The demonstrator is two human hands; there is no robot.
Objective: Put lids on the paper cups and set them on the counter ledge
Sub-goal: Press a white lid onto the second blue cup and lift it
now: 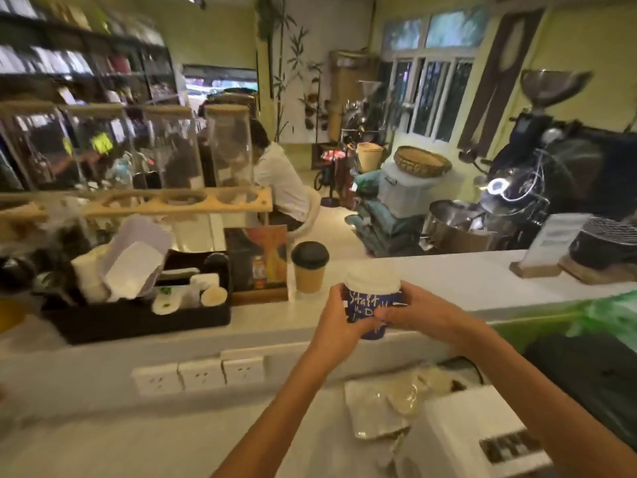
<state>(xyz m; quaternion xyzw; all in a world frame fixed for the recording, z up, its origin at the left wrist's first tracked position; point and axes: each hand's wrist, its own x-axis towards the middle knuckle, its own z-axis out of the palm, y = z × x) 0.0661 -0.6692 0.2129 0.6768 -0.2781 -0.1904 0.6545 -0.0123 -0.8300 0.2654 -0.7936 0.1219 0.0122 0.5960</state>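
Observation:
I hold a blue paper cup (366, 307) with white lettering and a white lid (372, 280) on top, just above the near edge of the white counter ledge (431, 288). My left hand (339, 317) wraps its left side and my right hand (422, 313) grips its right side. A brown paper cup (309, 276) with a black lid (310, 254) stands upright on the ledge, a little to the left and behind the blue cup.
A black organiser tray (138, 319) with napkins and white containers sits left on the ledge, beside a framed card (256, 260). A sign holder (548, 243) and a dark wire-topped pot (606, 243) stand right. Wall sockets (200, 374), plastic bags (379, 405) and a white machine (475, 439) lie below.

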